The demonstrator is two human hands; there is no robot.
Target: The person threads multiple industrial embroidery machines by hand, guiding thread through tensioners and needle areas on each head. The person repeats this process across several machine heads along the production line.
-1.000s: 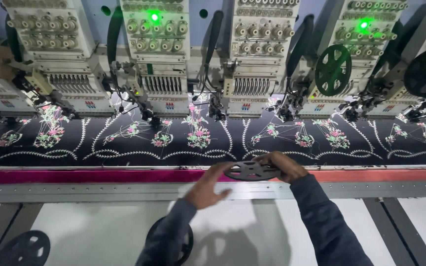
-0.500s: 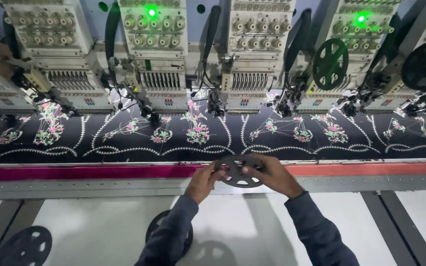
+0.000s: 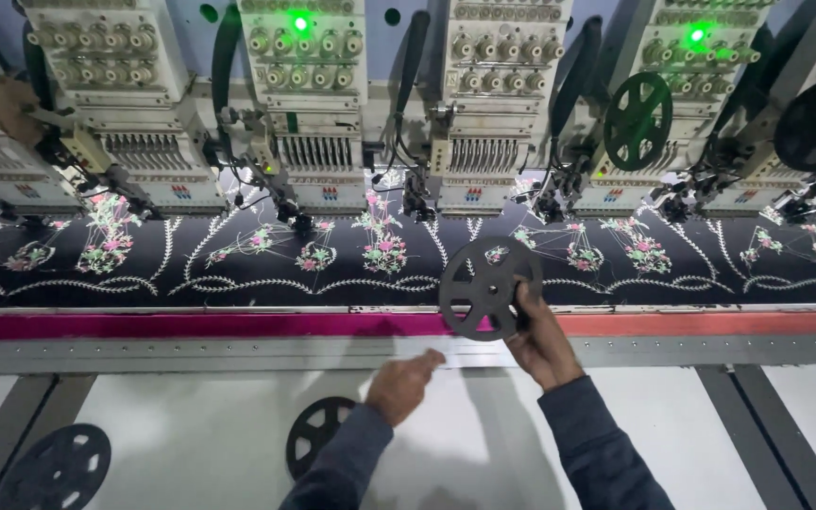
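Right hand (image 3: 542, 342) fingers clamped on black reel (image 3: 489, 288), not yet mounted; left hand (image 3: 402, 382) loosely curled, empty; green reel (image 3: 637, 121) already mounted far right.

1. My right hand (image 3: 542, 342) is raised ahead of me, wrist bent up, fingers and thumb pinched closed at the fingertips.
2. My left hand (image 3: 402, 383) sits lower, loosely curled, gripping nothing.
3. Both forearms, in dark sleeves, angle inward.
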